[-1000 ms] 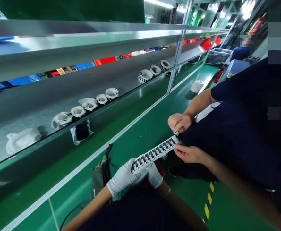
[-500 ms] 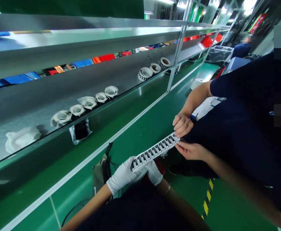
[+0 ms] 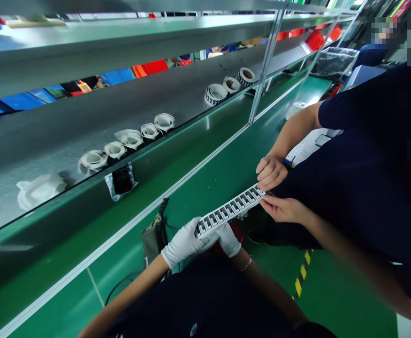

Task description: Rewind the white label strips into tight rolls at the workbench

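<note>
A strip of black-and-white stickers [image 3: 230,210] stretches between me and a co-worker. My left hand [image 3: 184,243], in a white glove, is closed round its near end with the thumb at the edge. My right hand [image 3: 230,241], gloved as well, is closed against the underside of that end; the strip partly hides its fingers. At the far end, the co-worker's bare hands [image 3: 273,173] pinch the strip from above and below.
Along the dark conveyor [image 3: 177,94] on the left sit several rolls of stickers [image 3: 131,139], a white crumpled bundle [image 3: 41,190] and a bagged black item [image 3: 122,180]. A metal post [image 3: 267,61] rises from the green ledge. A bag [image 3: 153,237] lies below.
The view has tilted down slightly, so the conveyor and rolls sit higher and a little further right. My hands and the co-worker's keep hold of the sticker strip.
</note>
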